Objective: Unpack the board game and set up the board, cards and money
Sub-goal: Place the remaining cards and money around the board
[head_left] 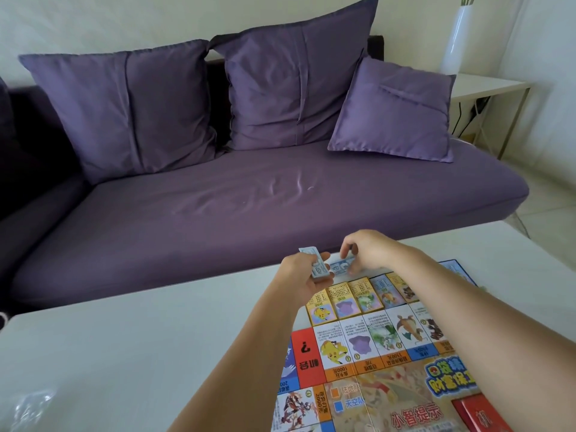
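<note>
Left hand [304,277] gripping stack of blue notes [315,264], right hand [371,249] just beside pinching a single note [340,267] beyond the board [389,385], white table [124,338], purple sofa [249,207] behind.

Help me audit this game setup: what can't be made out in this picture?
Head view:
- Board: near part cut off by the bottom edge, right side under the forearm.
- Stack of notes: count hidden inside the left grip.
- Note: mostly covered by the right grip.
- Red item: cut off at the bottom edge.
- Cards: print too small.
</note>
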`<state>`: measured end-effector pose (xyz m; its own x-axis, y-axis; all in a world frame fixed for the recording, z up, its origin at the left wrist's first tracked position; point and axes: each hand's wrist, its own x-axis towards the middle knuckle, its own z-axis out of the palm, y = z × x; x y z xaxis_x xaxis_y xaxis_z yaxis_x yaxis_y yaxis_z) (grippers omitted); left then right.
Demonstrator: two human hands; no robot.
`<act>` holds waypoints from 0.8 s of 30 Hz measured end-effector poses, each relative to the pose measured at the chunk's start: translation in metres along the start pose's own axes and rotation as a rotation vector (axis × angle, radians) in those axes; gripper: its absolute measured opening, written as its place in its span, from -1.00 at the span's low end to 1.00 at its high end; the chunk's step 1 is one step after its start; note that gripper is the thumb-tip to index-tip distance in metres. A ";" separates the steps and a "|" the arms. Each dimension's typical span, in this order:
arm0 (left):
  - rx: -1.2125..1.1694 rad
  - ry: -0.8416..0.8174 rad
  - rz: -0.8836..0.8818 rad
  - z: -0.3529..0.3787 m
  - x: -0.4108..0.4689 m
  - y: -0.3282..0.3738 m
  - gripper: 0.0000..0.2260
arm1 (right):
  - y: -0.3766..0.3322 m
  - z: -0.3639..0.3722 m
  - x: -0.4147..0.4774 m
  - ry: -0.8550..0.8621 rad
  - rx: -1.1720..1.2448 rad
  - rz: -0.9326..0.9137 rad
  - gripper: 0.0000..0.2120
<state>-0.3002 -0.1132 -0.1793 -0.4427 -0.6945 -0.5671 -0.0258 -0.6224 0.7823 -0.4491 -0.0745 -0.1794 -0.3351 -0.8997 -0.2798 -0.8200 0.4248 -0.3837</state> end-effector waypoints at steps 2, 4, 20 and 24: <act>-0.012 -0.014 -0.003 0.001 0.001 -0.002 -0.80 | -0.001 0.003 0.000 0.017 0.014 0.001 -0.69; -0.026 -0.019 -0.002 0.000 0.003 -0.002 -0.73 | -0.001 0.005 0.001 0.031 0.027 0.005 -0.72; 0.257 -0.060 0.197 -0.004 -0.047 0.004 -0.88 | -0.009 -0.043 -0.059 0.201 0.636 -0.216 -0.88; 0.599 -0.040 0.353 0.007 -0.081 0.000 -0.89 | -0.010 -0.059 -0.096 0.103 0.542 -0.275 -0.90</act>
<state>-0.2704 -0.0542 -0.1314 -0.5480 -0.7977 -0.2517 -0.3591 -0.0474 0.9321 -0.4363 0.0016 -0.0969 -0.2104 -0.9771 -0.0312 -0.5390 0.1426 -0.8302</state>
